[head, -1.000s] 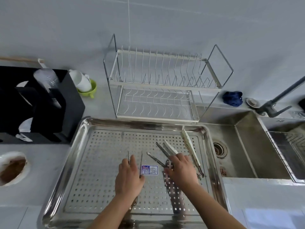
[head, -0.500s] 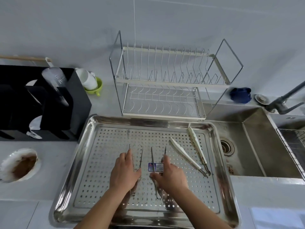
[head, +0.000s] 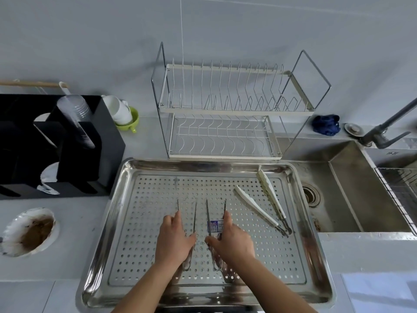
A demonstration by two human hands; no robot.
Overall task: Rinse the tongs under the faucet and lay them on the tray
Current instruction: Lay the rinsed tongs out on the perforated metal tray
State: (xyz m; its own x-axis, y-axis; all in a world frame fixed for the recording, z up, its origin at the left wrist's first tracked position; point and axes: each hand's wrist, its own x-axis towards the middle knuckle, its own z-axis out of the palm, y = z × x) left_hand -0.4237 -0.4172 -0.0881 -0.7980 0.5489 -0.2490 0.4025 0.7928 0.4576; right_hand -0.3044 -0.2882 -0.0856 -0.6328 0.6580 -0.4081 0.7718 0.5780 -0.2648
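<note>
Two thin steel tongs lie side by side on the perforated steel tray [head: 117,195], tips pointing away from me. My left hand [head: 174,240] holds the left tongs [head: 195,213], forefinger along one arm and thumb at the other. My right hand [head: 230,240] holds the right tongs [head: 207,211] the same way; these carry a small blue label. A third pair, white-tipped tongs [head: 255,207], lies loose and spread open at the tray's right side. The faucet [head: 388,123] stands at the far right behind the sink [head: 352,199]; no water is visible.
A wire dish rack [head: 225,132] stands behind the tray. A black holder [head: 67,154] with cups sits at the left, white cups [head: 121,111] behind it. A dirty white dish [head: 29,231] lies on the counter at the left. A blue cloth [head: 326,124] is near the faucet.
My right hand has moved left from beside the white-tipped tongs and turned the labelled tongs straight, parallel to the left pair. My left hand has stayed on its tongs.
</note>
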